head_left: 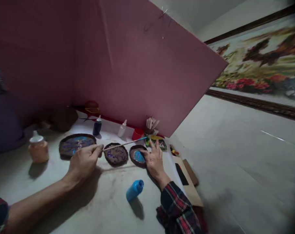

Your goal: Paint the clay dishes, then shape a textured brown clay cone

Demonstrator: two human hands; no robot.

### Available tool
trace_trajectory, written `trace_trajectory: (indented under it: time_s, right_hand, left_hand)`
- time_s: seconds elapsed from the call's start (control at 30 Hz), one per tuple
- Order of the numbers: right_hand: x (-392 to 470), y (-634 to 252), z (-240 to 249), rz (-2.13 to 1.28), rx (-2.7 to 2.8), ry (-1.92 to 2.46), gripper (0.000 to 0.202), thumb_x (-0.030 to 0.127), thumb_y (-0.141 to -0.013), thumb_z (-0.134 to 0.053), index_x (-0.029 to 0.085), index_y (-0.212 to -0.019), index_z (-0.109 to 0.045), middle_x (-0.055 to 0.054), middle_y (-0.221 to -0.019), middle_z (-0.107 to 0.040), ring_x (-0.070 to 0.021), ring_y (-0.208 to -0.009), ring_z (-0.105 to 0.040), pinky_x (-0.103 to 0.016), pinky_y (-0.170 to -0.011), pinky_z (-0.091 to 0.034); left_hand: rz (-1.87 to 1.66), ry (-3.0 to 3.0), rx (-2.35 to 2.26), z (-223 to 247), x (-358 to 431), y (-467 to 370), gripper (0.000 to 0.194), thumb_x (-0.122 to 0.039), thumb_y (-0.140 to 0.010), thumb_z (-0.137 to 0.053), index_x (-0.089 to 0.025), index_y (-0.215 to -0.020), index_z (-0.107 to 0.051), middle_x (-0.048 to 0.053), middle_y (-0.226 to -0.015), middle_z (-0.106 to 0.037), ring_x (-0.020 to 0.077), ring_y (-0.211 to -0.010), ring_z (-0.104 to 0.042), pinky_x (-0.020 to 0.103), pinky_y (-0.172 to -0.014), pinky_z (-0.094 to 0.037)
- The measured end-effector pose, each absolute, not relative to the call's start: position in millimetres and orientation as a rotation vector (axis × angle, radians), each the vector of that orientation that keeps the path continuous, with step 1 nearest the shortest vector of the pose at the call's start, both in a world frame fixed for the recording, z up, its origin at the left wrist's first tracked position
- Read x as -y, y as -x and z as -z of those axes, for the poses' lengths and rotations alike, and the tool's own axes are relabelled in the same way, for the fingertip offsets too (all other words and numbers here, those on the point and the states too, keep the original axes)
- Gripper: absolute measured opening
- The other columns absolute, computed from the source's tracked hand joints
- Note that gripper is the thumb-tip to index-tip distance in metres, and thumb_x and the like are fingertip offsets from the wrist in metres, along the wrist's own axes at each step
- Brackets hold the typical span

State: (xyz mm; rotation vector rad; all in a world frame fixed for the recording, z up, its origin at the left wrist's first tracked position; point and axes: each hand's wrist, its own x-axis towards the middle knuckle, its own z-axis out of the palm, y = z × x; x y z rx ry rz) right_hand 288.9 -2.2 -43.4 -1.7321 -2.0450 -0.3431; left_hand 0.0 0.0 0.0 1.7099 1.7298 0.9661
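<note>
My left hand (85,162) pinches one end of a long thin stick (120,145), which points right and has a bright blue tip. The stick crosses above a dark-rimmed dish (116,159) streaked with purple. To the right sits a smaller dark-rimmed dish (135,152) holding a patch of blue paint. My right hand (155,161) rests at its right edge, the thumb over the rim and the other fingers stretched out. A larger dish (71,146) with blue and purple streaks lies behind my left hand. Nearer to me stands an uncapped blue paint bottle (134,190).
Along the back are a dark bottle (97,126), a white bottle (122,128), a red cup (138,134) and a holder of white sticks (151,124). An orange-brown jar (38,149) stands at left. A pink panel (137,65) rises behind the white table (108,208).
</note>
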Motion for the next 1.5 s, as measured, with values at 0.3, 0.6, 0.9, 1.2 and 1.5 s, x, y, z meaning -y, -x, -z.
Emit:
trace_trajectory:
  time_s: [0.3,0.6,0.9,1.2,1.5]
  right_hand:
    - [2.1,-290.0,40.8,0.391,2.011,1.794,0.037,0.039,-0.097,-0.033,0.036,-0.108,-0.068,0.002,-0.150,-0.030,-0.0285,-0.142,-0.007,-0.053,-0.108,-0.019]
    - [1.0,-294.4,39.4,0.429,1.958,1.797,0.042,0.037,-0.097,-0.031,0.028,-0.098,-0.072,-0.003,-0.148,-0.034,-0.0301,-0.142,-0.009,-0.055,-0.107,-0.020]
    - [2.3,-297.5,38.5,0.556,1.722,1.613,0.044,0.034,-0.097,-0.030,0.020,-0.094,-0.072,-0.009,-0.133,-0.051,-0.0283,-0.134,-0.029,-0.051,-0.103,-0.028]
    - [17.0,-286.5,25.5,0.631,1.789,1.304,0.053,0.044,-0.096,-0.020,0.027,-0.118,-0.064,-0.007,-0.143,-0.036,-0.0307,-0.132,-0.029,-0.054,-0.105,-0.025]
    - [20.7,-278.6,24.9,0.729,2.007,1.289,0.050,0.050,-0.095,-0.020,0.036,-0.128,-0.054,-0.004,-0.148,-0.027,-0.0340,-0.135,-0.021,-0.054,-0.104,-0.025]
  left_hand:
    - [-0.979,-1.721,-1.739,-0.8,0.7,-1.0,0.038,-0.042,-0.083,-0.040,-0.018,-0.059,-0.057,0.000,-0.057,-0.058,0.0164,-0.063,-0.051,0.023,-0.056,-0.028]
    - [-0.994,-1.731,-1.748,3.5,-2.7,-0.3,0.036,-0.042,-0.081,-0.041,-0.020,-0.057,-0.057,0.000,-0.055,-0.057,0.0182,-0.061,-0.053,0.024,-0.055,-0.029]
    - [-0.998,-1.778,-1.737,10.9,-5.4,0.7,0.041,-0.046,-0.084,-0.038,-0.021,-0.057,-0.056,0.000,-0.056,-0.058,0.0181,-0.061,-0.054,0.025,-0.056,-0.030]
    - [-0.868,-1.849,-1.759,16.9,-8.5,1.3,0.044,-0.050,-0.086,-0.034,-0.022,-0.059,-0.054,0.000,-0.056,-0.057,0.0181,-0.062,-0.053,0.025,-0.057,-0.029]
    - [-0.824,-1.800,-1.693,15.6,-8.4,-0.6,0.047,-0.053,-0.085,-0.034,-0.021,-0.052,-0.046,0.001,-0.055,-0.053,0.0185,-0.061,-0.050,0.026,-0.056,-0.029]
